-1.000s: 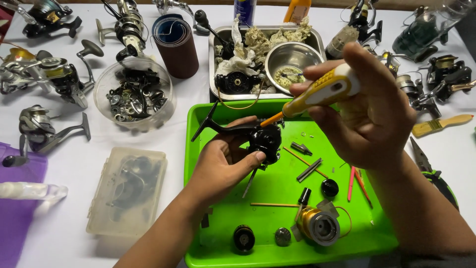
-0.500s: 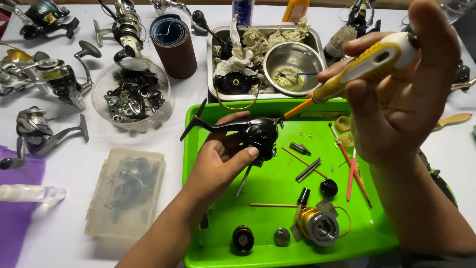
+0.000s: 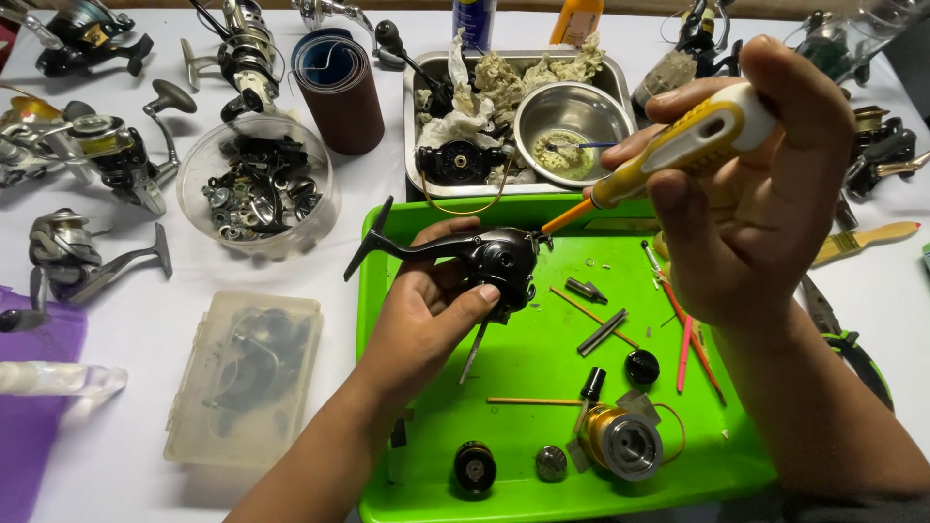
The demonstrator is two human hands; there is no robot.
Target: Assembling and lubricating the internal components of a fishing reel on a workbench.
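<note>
Head view: left hand (image 3: 426, 310) grasps a black fishing reel body (image 3: 489, 261), thumb over its near side, holding it above the far-left part of the green tray (image 3: 426, 455). The reel's stem sticks out to the left.

Right hand (image 3: 746, 194) is clenched around a yellow-and-white screwdriver (image 3: 678, 150), orange shaft angled down-left, tip just beside the reel body's far-right edge; contact can't be confirmed.

On the tray, near side: gold spool (image 3: 625, 441), black round cap (image 3: 475, 467), small black knob (image 3: 641, 366), thin rods and red-handled tools to the right.

Far of the tray: metal pan (image 3: 421, 126) with rags, a black part and a steel bowl (image 3: 572, 116).

Left of the tray: clear bowl of parts (image 3: 257, 189), brown sandpaper roll (image 3: 339, 87), clear plastic box (image 3: 247, 378), several reels on the white table (image 3: 126, 320).
</note>
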